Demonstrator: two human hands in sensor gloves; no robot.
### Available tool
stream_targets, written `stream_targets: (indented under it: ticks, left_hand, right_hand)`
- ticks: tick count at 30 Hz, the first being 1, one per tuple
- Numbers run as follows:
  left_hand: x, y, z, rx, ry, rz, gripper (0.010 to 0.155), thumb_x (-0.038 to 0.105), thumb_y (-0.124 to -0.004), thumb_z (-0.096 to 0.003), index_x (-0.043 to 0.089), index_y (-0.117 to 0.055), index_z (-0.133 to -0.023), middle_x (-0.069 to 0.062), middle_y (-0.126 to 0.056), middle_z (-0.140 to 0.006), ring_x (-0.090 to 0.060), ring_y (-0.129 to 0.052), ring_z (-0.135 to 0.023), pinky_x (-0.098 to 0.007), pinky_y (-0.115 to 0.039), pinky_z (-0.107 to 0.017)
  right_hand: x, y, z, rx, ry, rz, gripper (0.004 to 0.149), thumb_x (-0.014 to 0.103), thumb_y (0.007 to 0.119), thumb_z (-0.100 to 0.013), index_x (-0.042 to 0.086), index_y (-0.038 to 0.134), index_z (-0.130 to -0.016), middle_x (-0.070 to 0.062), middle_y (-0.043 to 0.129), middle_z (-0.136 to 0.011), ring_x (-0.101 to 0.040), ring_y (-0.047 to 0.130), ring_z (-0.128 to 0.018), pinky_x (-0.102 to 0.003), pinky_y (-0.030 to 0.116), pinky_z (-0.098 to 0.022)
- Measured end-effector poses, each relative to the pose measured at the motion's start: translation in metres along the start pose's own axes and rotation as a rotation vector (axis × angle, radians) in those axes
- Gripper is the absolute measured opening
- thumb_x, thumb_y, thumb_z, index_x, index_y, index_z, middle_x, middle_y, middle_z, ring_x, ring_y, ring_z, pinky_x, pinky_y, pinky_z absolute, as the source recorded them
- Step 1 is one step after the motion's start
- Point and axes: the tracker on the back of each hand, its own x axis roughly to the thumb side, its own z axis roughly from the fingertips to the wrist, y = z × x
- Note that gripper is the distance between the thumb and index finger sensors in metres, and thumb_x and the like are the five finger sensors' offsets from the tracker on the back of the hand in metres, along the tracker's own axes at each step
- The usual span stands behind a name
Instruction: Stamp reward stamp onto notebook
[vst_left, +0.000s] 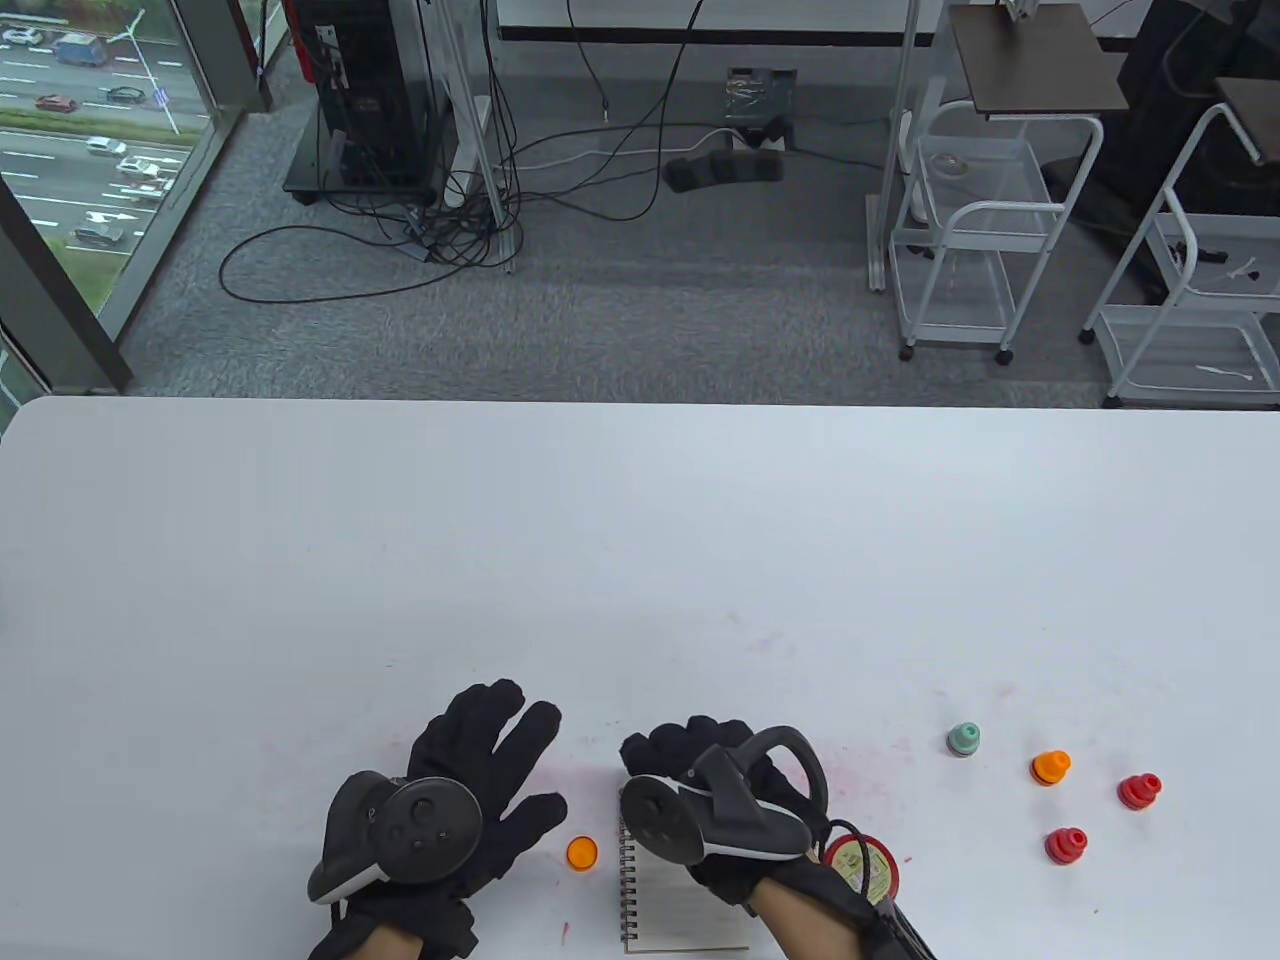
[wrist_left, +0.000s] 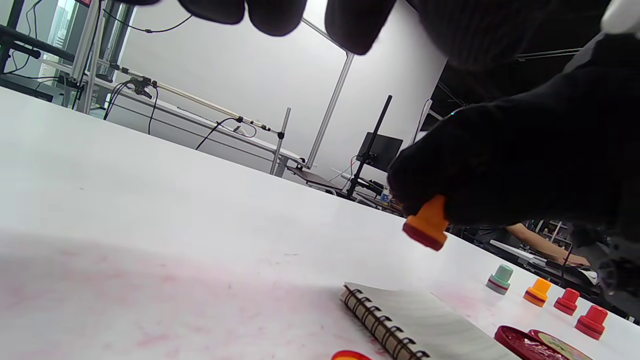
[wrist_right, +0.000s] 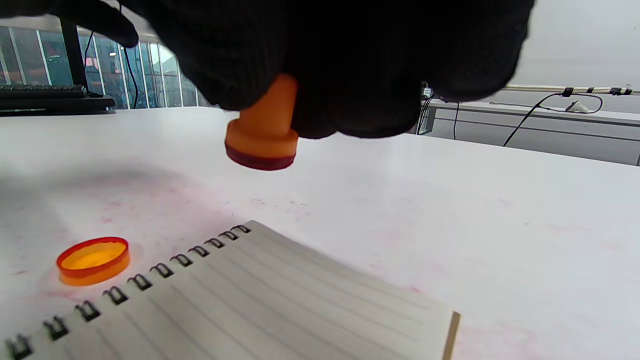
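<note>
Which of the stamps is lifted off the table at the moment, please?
The orange stamp gripped by the right hand above the notebook; the others stand on the table.

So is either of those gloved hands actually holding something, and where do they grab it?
The right hand grips an orange stamp by its upper handle, its inked base hanging free. The left hand holds nothing.

Only the orange cap (vst_left: 581, 852) lies beside the notebook (vst_left: 672, 900); 4 stamps (vst_left: 1050, 767) stand well right.

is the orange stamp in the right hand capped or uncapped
Uncapped. The orange stamp shows its dark red inked face, and the round orange cap lies on the white table.
</note>
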Motion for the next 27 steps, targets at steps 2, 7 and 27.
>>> stream_targets:
  ticks: [2,7,27]
  left_hand:
    - [0.0,-0.001,-0.001,-0.005,0.001,0.008,0.079,0.06,-0.067,-0.0498,0.023,-0.05,-0.117,-0.022,-0.037,-0.122,-0.051,-0.045,-0.108,-0.069,-0.049,-0.075]
    - [0.0,-0.002,-0.002,-0.018,0.002,0.005,0.079,0.06,-0.067,-0.0498,0.023,-0.05,-0.117,-0.022,-0.038,-0.122,-0.051,-0.046,-0.108,-0.069,-0.049,-0.075]
    - [0.004,-0.007,-0.003,-0.094,0.02,-0.008,0.078,0.059,-0.067,-0.0501,0.021,-0.053,-0.116,-0.023,-0.038,-0.122,-0.051,-0.047,-0.107,-0.069,-0.05,-0.075]
  right_hand:
    - [0.002,0.006,-0.005,0.026,-0.009,0.006,0.047,0.029,0.083,-0.044,0.023,0.076,-0.09,-0.005,0.091,-0.085,-0.028,0.095,-0.065,-0.054,0.082,-0.054]
    - [0.008,0.022,-0.012,0.085,-0.022,0.063,0.047,0.029,0.083,-0.044,0.024,0.076,-0.089,-0.005,0.09,-0.085,-0.028,0.095,-0.066,-0.053,0.082,-0.055]
    - [0.017,0.039,-0.031,0.154,0.047,0.121,0.044,0.027,0.087,-0.032,0.026,0.085,-0.075,-0.004,0.096,-0.073,-0.022,0.1,-0.053,-0.045,0.089,-0.048]
